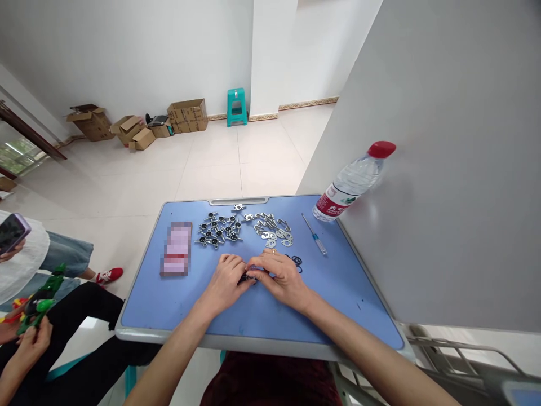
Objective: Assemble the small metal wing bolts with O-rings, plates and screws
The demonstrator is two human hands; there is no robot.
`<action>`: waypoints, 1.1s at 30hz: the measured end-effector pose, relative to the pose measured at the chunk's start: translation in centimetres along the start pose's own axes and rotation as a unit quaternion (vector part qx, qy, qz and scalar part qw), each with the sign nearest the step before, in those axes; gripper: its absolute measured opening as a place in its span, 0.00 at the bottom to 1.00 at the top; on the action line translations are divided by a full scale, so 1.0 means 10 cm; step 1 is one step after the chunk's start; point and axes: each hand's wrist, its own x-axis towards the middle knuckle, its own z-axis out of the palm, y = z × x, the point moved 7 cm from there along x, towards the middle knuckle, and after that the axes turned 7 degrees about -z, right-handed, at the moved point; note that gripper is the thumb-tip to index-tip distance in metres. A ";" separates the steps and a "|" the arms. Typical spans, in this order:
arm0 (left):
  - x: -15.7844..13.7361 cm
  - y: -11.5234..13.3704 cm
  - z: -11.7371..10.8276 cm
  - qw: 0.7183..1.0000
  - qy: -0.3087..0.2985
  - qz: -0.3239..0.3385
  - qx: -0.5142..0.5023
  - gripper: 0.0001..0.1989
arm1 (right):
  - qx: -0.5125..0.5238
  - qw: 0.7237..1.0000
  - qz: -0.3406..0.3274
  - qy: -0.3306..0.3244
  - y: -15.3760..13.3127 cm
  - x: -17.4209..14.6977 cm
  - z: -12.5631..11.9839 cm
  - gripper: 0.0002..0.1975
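Observation:
Over the middle of the blue table (287, 316), my left hand (226, 282) and my right hand (281, 276) meet with fingertips pinched around a small dark part (245, 277). Fingers cover most of it, so its kind does not show. Just beyond my hands lies a group of small metal fittings with black round centres (218, 233). To their right are silver hooked metal pieces (265, 221) and flat oval metal plates (287, 242). Several black rubber rings (297, 260) lie beside my right hand, partly hidden by it.
A screwdriver (315, 234) and a water bottle with a red cap (349, 189) are at the table's right, by a grey panel (456, 186). A blurred pinkish item (176, 249) lies at left. Two people are at the left; one person's hand (36, 341) holds a green toy.

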 end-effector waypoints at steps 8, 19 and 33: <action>0.01 0.02 -0.04 0.999 -0.025 -0.022 -0.022 0.05 | 0.025 0.995 0.080 0.051 0.14 -0.07 -0.18 0.05; 0.01 0.02 -0.05 0.999 -0.031 -0.025 -0.031 0.04 | 0.003 0.999 0.045 0.007 0.13 -0.08 -0.17 0.05; 0.01 0.02 -0.04 0.999 -0.022 -0.020 -0.016 0.05 | -0.046 0.998 -0.046 0.004 0.06 -0.07 -0.11 0.09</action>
